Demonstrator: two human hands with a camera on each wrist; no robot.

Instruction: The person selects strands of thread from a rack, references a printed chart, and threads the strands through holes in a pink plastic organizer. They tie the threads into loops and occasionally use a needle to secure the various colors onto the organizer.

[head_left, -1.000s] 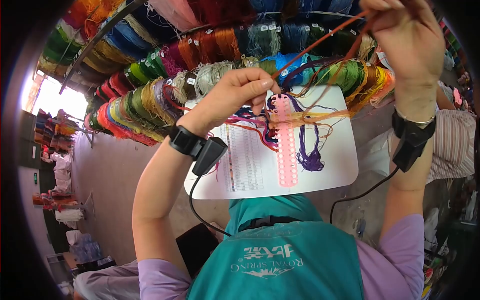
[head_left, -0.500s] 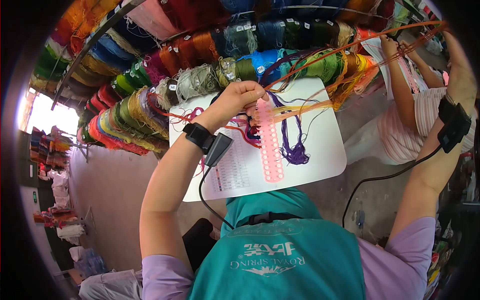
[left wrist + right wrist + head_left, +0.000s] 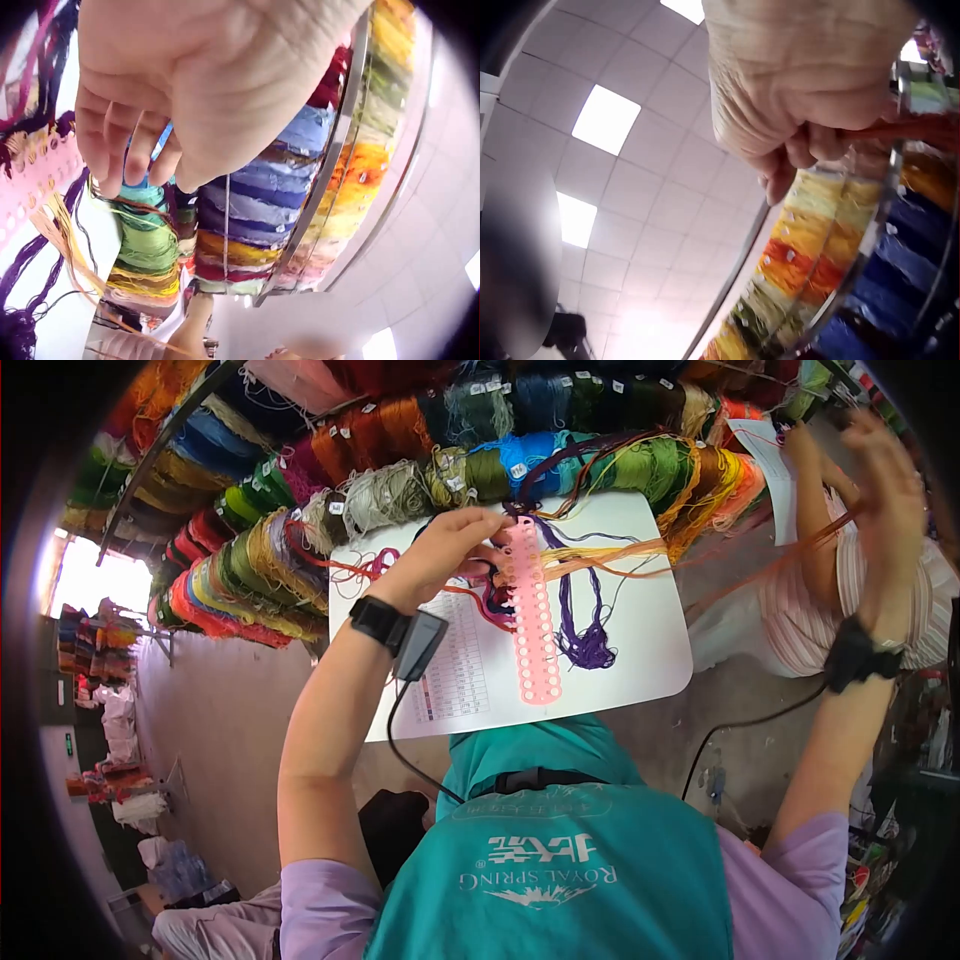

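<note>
My left hand is at the top end of a pink perforated thread organizer, fingers curled at its upper left edge; the palm hides the contact in the left wrist view. Purple floss and yellow-orange floss hang from its right side, with red and dark strands to the left. It lies on a white board over the lap. Raised at the far right, my right hand, blurred, grips a reddish-brown hank of embroidery floss that trails back toward the organizer.
Racks of labelled floss hanks in many colours rise just beyond the board. A printed colour chart lies on the board's left half. Close at the right is another person in a striped top, beside a white sheet.
My right hand swung out to the far right, drawing the reddish-brown floss, and has since come down and slightly back. My left hand stayed at the organizer's top end, shifting slightly left.
</note>
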